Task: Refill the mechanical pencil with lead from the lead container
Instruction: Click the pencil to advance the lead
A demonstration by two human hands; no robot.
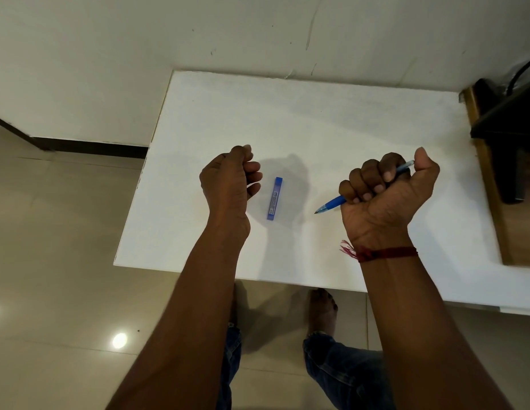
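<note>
A blue mechanical pencil (pixel 332 203) is gripped in the fist of my right hand (pixel 388 190), tip pointing down-left over the white table (pixel 332 119), its cap end poking out beside the thumb. The blue lead container (pixel 274 198) lies flat on the table between my hands, untouched. My left hand (pixel 229 180) hovers just left of the container, fingers curled into a loose fist; nothing is visible in it.
A dark wooden piece of furniture (pixel 500 143) with a black cable stands at the table's right edge. The wall runs along the far edge. Tiled floor (pixel 50 261) lies to the left, and my feet show under the near edge.
</note>
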